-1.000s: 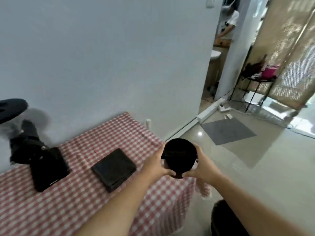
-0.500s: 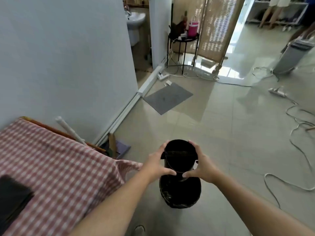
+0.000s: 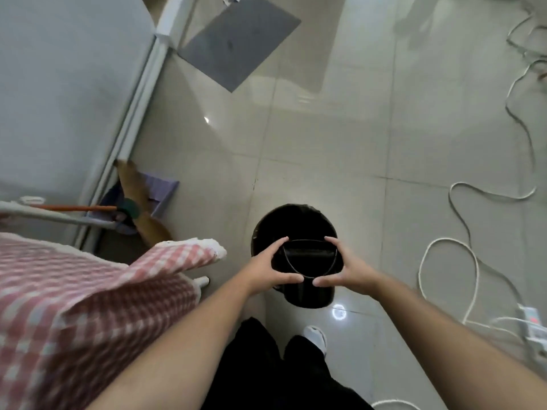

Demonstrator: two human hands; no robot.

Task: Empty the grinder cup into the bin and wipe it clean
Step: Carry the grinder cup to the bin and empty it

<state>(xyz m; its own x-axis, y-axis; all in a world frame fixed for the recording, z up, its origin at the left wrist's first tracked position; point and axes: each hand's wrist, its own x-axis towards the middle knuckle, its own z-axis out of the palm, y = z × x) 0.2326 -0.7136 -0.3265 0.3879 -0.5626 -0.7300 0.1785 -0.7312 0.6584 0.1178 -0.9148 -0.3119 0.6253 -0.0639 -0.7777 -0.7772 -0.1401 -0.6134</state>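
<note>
The black grinder cup (image 3: 307, 257) is held between both hands, its open mouth facing up toward me. My left hand (image 3: 268, 266) grips its left side and my right hand (image 3: 344, 267) grips its right side. Directly beneath the cup stands a round black bin (image 3: 293, 221) on the tiled floor; only its far rim and a lower part of its wall show around the cup. The inside of the cup is too dark to make out.
A table with a red checked cloth (image 3: 88, 291) juts in at the left. A broom and purple dustpan (image 3: 142, 199) lean by the wall. White cables (image 3: 461, 247) and a power strip (image 3: 532, 324) lie on the floor at right. A grey mat (image 3: 236, 42) lies ahead.
My view has swung from the table down to the floor. Both hands have carried the cup off the table edge to a spot right over the bin.
</note>
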